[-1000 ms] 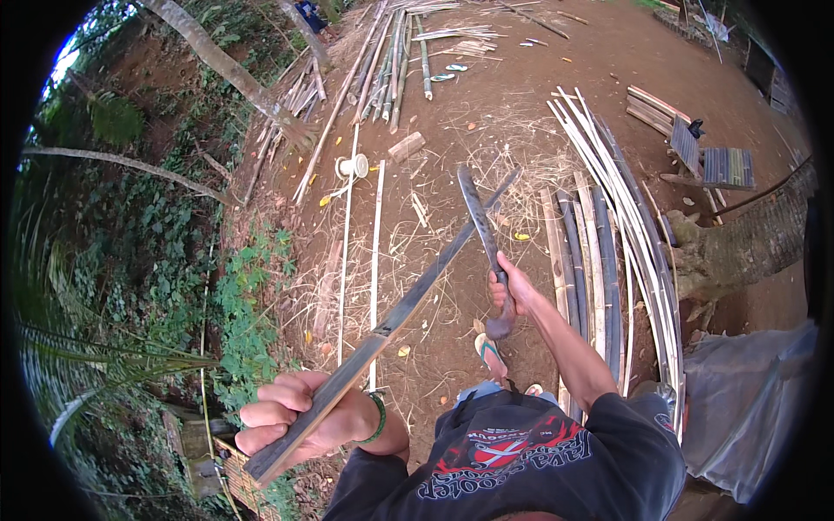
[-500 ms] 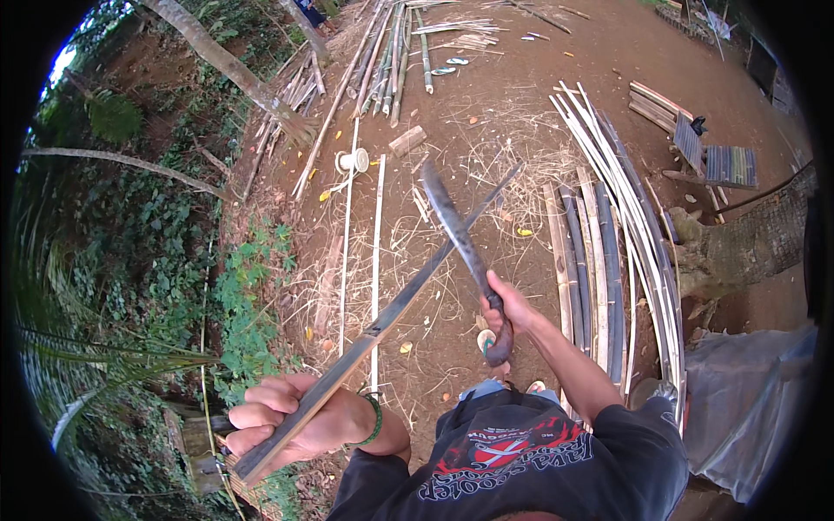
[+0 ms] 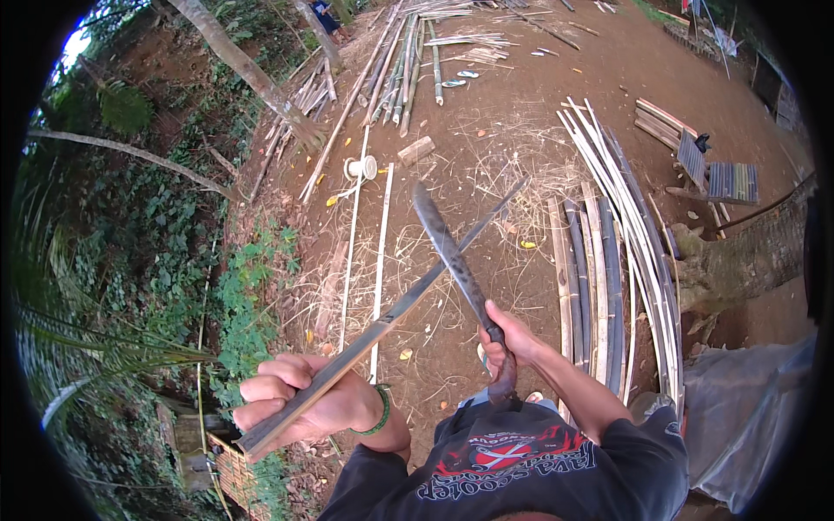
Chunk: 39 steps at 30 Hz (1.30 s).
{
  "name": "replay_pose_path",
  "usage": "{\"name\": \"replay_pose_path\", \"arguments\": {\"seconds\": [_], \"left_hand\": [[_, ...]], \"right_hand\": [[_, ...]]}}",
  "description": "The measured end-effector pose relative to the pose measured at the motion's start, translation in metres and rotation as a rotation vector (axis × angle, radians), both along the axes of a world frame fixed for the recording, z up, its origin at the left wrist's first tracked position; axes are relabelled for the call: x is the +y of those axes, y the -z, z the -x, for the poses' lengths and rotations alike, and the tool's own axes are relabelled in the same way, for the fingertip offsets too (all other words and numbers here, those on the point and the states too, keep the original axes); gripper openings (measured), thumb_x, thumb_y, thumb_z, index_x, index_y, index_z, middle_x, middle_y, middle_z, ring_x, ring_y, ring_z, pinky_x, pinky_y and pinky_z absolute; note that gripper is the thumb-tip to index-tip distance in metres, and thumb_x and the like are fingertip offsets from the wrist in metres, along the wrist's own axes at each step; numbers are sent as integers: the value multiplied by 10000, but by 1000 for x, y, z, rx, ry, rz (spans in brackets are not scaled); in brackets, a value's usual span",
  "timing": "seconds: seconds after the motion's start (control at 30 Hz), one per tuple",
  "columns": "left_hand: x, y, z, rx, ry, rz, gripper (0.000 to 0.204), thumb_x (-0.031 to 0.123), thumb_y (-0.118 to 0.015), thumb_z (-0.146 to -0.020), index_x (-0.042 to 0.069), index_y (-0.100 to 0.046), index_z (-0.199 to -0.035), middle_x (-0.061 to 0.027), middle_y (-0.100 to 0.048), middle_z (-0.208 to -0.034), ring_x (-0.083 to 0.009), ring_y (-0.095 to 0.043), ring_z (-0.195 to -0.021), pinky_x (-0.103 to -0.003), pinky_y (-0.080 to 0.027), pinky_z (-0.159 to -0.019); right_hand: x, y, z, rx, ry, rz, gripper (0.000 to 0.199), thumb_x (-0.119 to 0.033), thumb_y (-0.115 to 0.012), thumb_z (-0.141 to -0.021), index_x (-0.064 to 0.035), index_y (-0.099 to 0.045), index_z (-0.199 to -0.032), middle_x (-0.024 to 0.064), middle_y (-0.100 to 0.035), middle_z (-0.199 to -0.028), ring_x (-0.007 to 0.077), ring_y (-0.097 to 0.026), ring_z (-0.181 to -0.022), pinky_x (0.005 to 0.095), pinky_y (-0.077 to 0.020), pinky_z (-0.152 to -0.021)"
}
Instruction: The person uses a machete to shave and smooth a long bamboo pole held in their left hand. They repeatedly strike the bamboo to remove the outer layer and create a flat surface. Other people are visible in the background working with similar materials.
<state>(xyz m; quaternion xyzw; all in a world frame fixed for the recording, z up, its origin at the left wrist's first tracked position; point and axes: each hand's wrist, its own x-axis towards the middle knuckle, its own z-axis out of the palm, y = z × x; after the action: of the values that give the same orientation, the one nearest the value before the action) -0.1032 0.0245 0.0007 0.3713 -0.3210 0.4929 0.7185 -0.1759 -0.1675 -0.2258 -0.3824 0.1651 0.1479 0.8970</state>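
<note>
Your left hand (image 3: 295, 404) is closed around the near end of a long bamboo strip (image 3: 395, 313). The strip's long axis runs diagonally from lower left to upper right, rising away from you. Its near end sticks out just past your fist at the lower left; its far tip points toward the upper right, out over the dirt ground (image 3: 521, 104) and ending near the bundle of split slats (image 3: 608, 252). A green bracelet (image 3: 380, 415) sits on that wrist.

Your right hand (image 3: 508, 347) is clenched on the handle of a machete (image 3: 452, 256). The blade's long axis runs from your fist up and to the left, with the tip pointing away from you. Blade and strip cross in an X at about the blade's middle. Whether the edge touches the strip there, I cannot tell.

The strip is held in the air in front of your chest, above the ground and its litter of shavings.

Surroundings: two thin white strips (image 3: 365, 234) lie on the ground left of the held strip, nearly parallel to each other. A white spool (image 3: 360, 167) lies by their far ends, and a short wood block (image 3: 415, 150) lies just right of it. More bamboo poles (image 3: 408, 61) are heaped farther off. A tree trunk (image 3: 252, 74) leans at the upper left.
</note>
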Motion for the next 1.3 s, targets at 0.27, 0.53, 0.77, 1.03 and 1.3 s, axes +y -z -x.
{"name": "replay_pose_path", "arguments": {"seconds": [0.27, 0.53, 0.77, 1.03, 1.3], "left_hand": [[-8, -2, 6, 41, -8, 106, 576, 606, -169, -1004, 121, -273, -712, -5, -266, -647, -116, -304, -477, -193, -278, -439], [-10, 3, 19, 15, 47, 52, 570, 622, -129, -993, 133, -280, -743, -4, -269, -652, -110, -314, -487, -208, -299, -453], [-10, 13, 36, -3, 65, 49, 590, 658, -194, -977, 115, -330, -791, -13, -338, -666, -120, -347, -467, -212, -311, -412], [-14, 15, 48, 72, -44, 79, 586, 658, -176, -978, 123, -312, -781, -4, -303, -674, -122, -317, -490, -228, -308, -445], [-16, 16, 59, 142, -81, 115, 558, 633, -231, -991, 114, -324, -807, -23, -345, -715, -135, -379, -522, -237, -327, -455]], "right_hand": [[18, -20, 12, 39, 45, 46, 622, -661, -335, -980, -99, -474, -752, -31, -394, -507, 104, -396, -393, 283, -363, -382], [20, -34, 31, 107, 64, -112, 603, -668, -374, -967, -113, -477, -756, -39, -389, -517, 94, -378, -400, 273, -349, -390], [18, -35, 48, 25, -5, -99, 648, -679, -347, -967, -97, -484, -718, -29, -376, -494, 105, -362, -387, 294, -337, -378], [55, -69, 86, -198, -119, -24, 658, -657, -349, -977, -69, -522, -736, 9, -429, -495, 135, -427, -403, 313, -373, -398], [48, -29, 82, -171, 326, 288, 461, -449, -462, -1026, -32, -586, -875, -5, -482, -560, 96, -455, -455, 269, -381, -440]]}}
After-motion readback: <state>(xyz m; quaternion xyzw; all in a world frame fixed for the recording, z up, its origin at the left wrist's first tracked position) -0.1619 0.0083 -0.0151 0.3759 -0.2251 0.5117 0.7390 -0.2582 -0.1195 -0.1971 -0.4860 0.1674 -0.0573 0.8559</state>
